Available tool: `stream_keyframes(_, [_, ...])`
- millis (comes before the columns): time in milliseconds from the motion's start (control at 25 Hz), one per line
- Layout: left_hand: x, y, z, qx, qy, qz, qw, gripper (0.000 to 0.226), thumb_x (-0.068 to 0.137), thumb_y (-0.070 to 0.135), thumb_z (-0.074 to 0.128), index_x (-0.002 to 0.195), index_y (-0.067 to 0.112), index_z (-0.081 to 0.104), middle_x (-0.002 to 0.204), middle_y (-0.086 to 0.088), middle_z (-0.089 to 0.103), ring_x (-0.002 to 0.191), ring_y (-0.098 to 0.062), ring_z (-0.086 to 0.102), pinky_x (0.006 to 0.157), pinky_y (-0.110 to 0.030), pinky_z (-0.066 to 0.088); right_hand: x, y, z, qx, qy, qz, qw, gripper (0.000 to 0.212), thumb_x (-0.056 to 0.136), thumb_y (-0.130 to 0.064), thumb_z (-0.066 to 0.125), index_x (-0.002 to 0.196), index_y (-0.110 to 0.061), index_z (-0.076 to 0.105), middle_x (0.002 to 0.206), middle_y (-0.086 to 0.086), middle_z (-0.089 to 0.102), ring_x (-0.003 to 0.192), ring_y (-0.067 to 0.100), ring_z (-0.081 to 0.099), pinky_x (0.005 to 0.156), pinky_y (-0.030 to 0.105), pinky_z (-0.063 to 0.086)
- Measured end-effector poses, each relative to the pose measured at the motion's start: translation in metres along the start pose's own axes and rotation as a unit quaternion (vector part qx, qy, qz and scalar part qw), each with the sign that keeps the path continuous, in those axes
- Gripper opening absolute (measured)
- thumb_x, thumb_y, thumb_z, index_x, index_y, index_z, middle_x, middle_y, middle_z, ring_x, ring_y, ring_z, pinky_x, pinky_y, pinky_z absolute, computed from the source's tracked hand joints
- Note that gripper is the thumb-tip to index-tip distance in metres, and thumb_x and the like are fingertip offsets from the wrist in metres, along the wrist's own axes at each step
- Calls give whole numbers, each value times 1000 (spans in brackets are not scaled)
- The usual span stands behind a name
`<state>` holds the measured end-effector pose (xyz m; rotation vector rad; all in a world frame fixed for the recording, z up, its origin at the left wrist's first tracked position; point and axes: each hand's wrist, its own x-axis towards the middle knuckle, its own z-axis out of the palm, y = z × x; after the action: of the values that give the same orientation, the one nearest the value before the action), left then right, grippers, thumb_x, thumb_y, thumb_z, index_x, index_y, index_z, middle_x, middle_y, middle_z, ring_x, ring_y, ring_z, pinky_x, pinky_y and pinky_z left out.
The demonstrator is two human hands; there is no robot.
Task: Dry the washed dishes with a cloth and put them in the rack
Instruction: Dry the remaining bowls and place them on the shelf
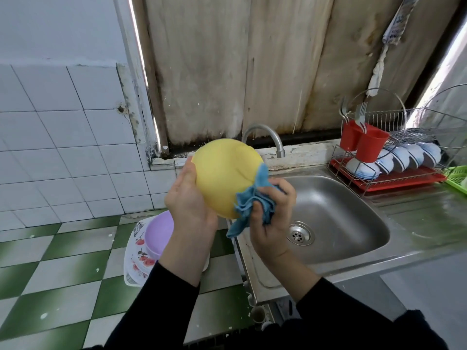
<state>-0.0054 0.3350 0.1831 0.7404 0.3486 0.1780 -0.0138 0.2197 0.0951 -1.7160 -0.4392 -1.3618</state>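
My left hand [188,198] grips the left rim of a yellow plastic bowl [225,173], held tilted in the air left of the sink, its outer side toward me. My right hand [271,210] holds a bunched blue cloth [250,205] against the bowl's lower right edge; a corner of the cloth hangs down. The wire dish rack [394,170] on a red tray stands at the right on the counter, with a row of white-and-blue bowls [404,157] in it.
A steel sink [353,223] with a curved tap [267,137] lies under my right hand. Red cutlery cups [364,142] with forks hang on the rack. A purple bowl [159,233] sits on a flowered tray [134,256] on the green-and-white tiled floor. A green basket [457,178] is at far right.
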Motion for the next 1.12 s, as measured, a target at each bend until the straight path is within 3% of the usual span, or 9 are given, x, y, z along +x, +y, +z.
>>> stream_keyframes(80, [9,3,-2,4,-43,-19,999,15,91,26,65,103,20,71,117,-6,69,100,-27,66,77,-45,57,1,-8,1,115,80,199,970,18,99,-41,44,106,-26,53,104,10,51,93,23,52,80,32,48])
stream_keyframes(160, [12,7,-3,43,-119,-26,992,31,88,33,64,115,19,68,121,-6,68,109,-28,64,90,-52,53,19,-13,-1,225,160,423,863,15,99,-31,44,93,-25,57,86,1,58,78,15,56,67,30,49])
stream_keyframes(280, [15,14,-4,131,-196,41,971,19,92,23,58,105,17,71,104,1,74,97,-18,69,89,-46,55,58,-4,-14,218,144,565,782,24,100,-23,46,82,-16,59,72,-1,58,62,6,59,66,25,53])
stream_keyframes(440, [1,10,0,281,-276,192,899,17,92,11,60,102,19,70,88,14,74,85,2,68,77,-18,54,89,-12,-29,147,15,392,908,8,91,-15,63,89,-8,66,78,-2,64,66,-4,60,63,14,48])
stream_keyframes(560, [-6,1,0,275,-244,227,902,19,91,9,63,100,24,70,94,12,73,87,2,68,79,-17,54,80,-22,-26,122,-70,248,959,20,76,-25,76,90,-14,67,89,-2,67,86,4,63,74,19,51])
stream_keyframes(760, [-9,-6,-6,256,-237,260,900,21,91,9,62,98,28,70,85,28,70,90,6,66,82,-15,52,94,-11,-30,118,-29,432,894,5,89,-16,67,87,-18,71,88,-2,70,84,9,66,75,27,50])
stream_keyframes(960, [-9,-15,-7,283,-260,386,839,26,86,13,70,111,17,66,85,32,68,78,11,63,74,-13,52,83,-34,-31,85,-144,172,971,20,81,-19,69,101,-16,69,101,-2,68,93,7,65,77,22,53])
stream_keyframes(1040, [-11,-8,-13,286,-297,452,791,32,82,21,68,112,12,64,85,32,67,71,12,60,67,-11,50,97,-24,-31,163,-100,269,944,14,81,-20,67,92,-14,71,92,0,69,82,5,65,70,20,50])
stream_keyframes(1120, [-16,-2,-17,290,-348,510,732,31,81,19,66,109,7,64,94,22,67,74,12,62,66,-7,47,113,-6,-34,255,-54,452,853,13,82,-24,66,75,-16,73,76,1,68,68,10,63,66,24,48])
